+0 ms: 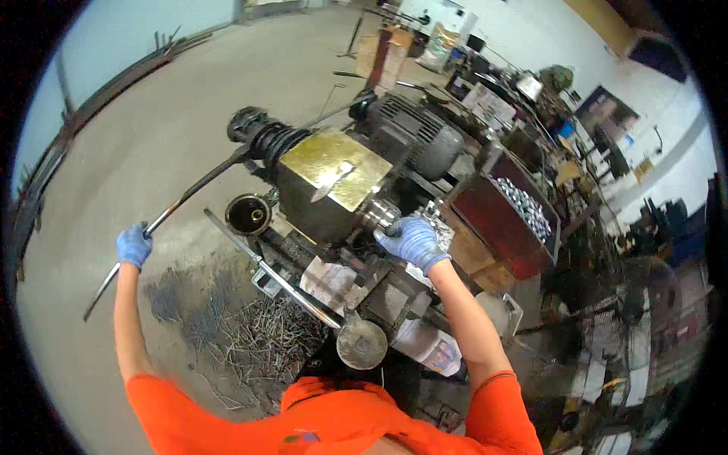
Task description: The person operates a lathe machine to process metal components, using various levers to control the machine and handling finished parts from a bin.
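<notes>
My left hand (134,245), in a blue knit glove, is closed round a long metal bar (186,199). The bar slants up to the ribbed dark hub (280,144) at the left end of a machine. My right hand (414,241), gloved alike, rests at the shiny round chuck (379,215) on the machine's right side; its fingertips are partly hidden, so what they grip I cannot make out. Between my hands stands the machine's gearbox housing with a brass-coloured top plate (334,161), and a blade-like piece (331,182) lies on that plate.
A second steel rod (277,280) slants across the machine's front beside a round cup (249,214). Metal shavings (265,334) cover the floor below. Right of the machine stand a motor (421,136) and a red bin (500,220) of small metal parts. Cluttered benches line the right wall.
</notes>
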Tool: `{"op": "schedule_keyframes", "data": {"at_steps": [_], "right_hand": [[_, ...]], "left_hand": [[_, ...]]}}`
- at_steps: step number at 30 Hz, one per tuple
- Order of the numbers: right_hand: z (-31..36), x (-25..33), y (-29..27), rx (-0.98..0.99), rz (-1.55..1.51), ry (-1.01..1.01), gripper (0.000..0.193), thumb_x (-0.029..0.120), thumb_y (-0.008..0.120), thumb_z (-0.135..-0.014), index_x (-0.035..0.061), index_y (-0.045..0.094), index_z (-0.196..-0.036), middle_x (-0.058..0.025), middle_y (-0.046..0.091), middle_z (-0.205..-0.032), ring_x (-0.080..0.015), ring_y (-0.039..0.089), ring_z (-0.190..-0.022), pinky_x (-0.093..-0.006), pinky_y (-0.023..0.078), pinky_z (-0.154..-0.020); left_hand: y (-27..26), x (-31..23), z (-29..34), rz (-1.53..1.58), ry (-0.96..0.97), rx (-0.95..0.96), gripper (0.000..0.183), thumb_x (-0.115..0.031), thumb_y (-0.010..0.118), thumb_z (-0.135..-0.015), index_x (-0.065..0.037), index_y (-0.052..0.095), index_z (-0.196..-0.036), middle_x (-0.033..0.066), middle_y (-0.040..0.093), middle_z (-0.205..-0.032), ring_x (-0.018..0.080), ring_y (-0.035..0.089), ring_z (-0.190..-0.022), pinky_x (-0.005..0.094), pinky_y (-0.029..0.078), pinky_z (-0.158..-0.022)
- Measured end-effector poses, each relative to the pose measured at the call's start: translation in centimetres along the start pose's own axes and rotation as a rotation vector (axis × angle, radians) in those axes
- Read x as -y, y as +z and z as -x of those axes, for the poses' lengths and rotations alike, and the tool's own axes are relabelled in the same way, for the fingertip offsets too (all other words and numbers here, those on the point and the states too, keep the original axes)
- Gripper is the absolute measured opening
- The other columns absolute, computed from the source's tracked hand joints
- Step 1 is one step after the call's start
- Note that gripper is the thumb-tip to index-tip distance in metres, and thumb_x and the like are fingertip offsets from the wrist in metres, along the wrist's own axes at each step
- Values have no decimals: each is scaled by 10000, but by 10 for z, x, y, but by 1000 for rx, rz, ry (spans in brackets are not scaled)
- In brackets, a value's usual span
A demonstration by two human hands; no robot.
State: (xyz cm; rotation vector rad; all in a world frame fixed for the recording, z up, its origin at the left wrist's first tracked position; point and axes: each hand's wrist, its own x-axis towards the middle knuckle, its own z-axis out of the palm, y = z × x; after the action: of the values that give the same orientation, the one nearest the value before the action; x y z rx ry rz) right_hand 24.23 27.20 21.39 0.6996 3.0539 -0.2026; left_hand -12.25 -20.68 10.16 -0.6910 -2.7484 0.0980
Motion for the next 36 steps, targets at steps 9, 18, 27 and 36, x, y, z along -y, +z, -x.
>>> {"op": "schedule_keyframes", "data": {"at_steps": [9,18,27,36], "right_hand": [[138,-85,-21,-598,-216,158,281,340,710,-705,61,689,-731,-105,672,-865,-296,589,-934,-380,426,-876],[321,-182,13,-556,-164,625,220,202,732,-716,-10,676,-739,-144,664,-712,-237,646,-643,-311,495,-642],[430,-328,66,-126,298,896,459,443,665,-714,85,658,-1000,-154,622,-1063,-317,548,-1060,-398,409,-930],[439,-362,100,18,244,1213,454,447,639,-710,117,634,-1020,-123,594,-1134,-337,475,-1142,-428,320,-1013]], "left_hand": [[135,-234,77,734,73,434,369,-355,614,-773,-75,617,-1012,177,647,-928,357,619,-851,415,491,-761],[174,-264,32,-150,672,474,295,-377,495,-778,-152,663,-870,99,664,-921,266,625,-909,375,485,-721],[102,-203,27,207,224,472,300,-368,574,-767,-147,673,-945,119,659,-943,298,626,-884,374,493,-752],[66,-165,27,1300,-386,207,403,-353,597,-846,9,626,-1019,110,623,-705,166,578,-513,273,469,-482]]}}
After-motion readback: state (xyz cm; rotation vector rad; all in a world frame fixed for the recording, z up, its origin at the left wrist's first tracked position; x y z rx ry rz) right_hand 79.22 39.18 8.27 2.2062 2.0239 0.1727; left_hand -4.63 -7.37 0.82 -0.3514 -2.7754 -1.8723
